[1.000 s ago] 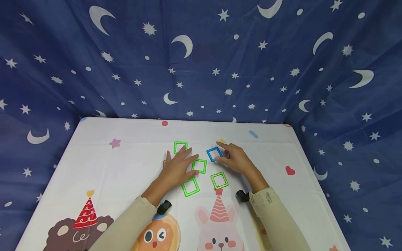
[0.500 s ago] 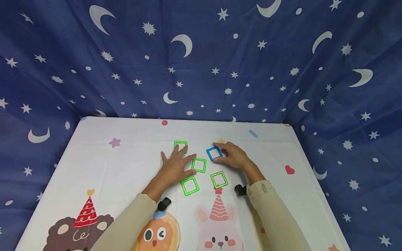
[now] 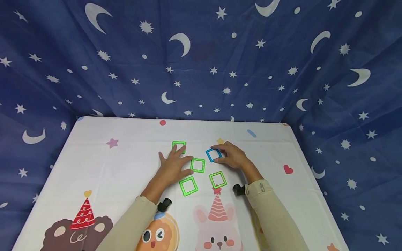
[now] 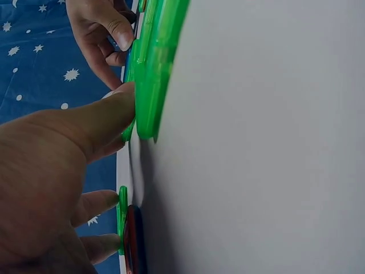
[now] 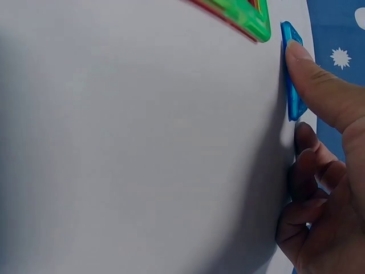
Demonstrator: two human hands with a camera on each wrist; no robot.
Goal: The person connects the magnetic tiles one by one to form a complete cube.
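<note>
In the head view my left hand (image 3: pixel 171 169) lies with fingers spread. Its thumb and index finger touch the left side of the middle green square magnetic tile (image 3: pixel 198 171), while other fingertips rest on the upper green tile (image 3: pixel 179 142). Under that hand, the left wrist view shows a red and dark blue edge (image 4: pixel 134 240), hidden from the head. My right hand (image 3: pixel 233 157) pinches a blue square tile (image 3: pixel 209 158) between thumb and index finger; its other fingers are curled in the right wrist view.
A lower green tile (image 3: pixel 188 194) lies near the left thumb. Another green tile (image 3: pixel 211 181) sits to its right; a red layer shows under a green tile (image 5: pixel 251 25) in the right wrist view. A printed white cloth (image 3: pixel 132 167) covers the table, with a starry blue curtain (image 3: pixel 201 69) behind.
My left hand has drawn back slightly to the left, off part of the middle tile. The right index finger and thumb have come in onto the blue tile's edges.
</note>
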